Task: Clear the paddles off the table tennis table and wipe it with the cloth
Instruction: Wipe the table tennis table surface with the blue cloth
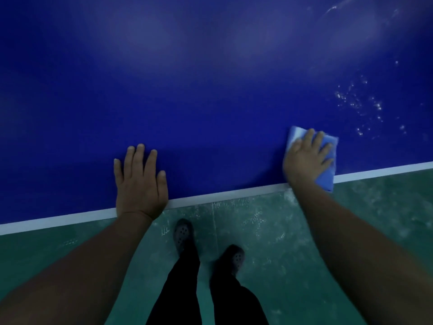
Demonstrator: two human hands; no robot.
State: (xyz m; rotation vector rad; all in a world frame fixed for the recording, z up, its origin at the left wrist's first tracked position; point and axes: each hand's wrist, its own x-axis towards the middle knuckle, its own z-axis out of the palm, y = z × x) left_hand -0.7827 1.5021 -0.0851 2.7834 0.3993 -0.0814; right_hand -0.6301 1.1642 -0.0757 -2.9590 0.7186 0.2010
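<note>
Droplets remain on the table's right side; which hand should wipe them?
Right. The right hand already presses the cloth just below the droplets; the left hand lies flat, empty, farther away.

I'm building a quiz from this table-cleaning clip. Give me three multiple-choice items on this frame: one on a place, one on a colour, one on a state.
1. Where does the cloth lie?
A. At the table's near edge, partly overhanging it
B. On the floor
C. Far across the table

2. What colour is the table top?
A. Green
B. Dark blue
C. Red

3. How does the left hand lie?
A. Clenched in a fist
B. Gripping a paddle
C. Flat on the table, fingers straight

Answers:
1 A: the cloth sits under the right hand and its corner hangs past the white edge line.
2 B: the surface is dark blue; green is the floor.
3 C: the palm rests on the table, holding nothing.
</note>
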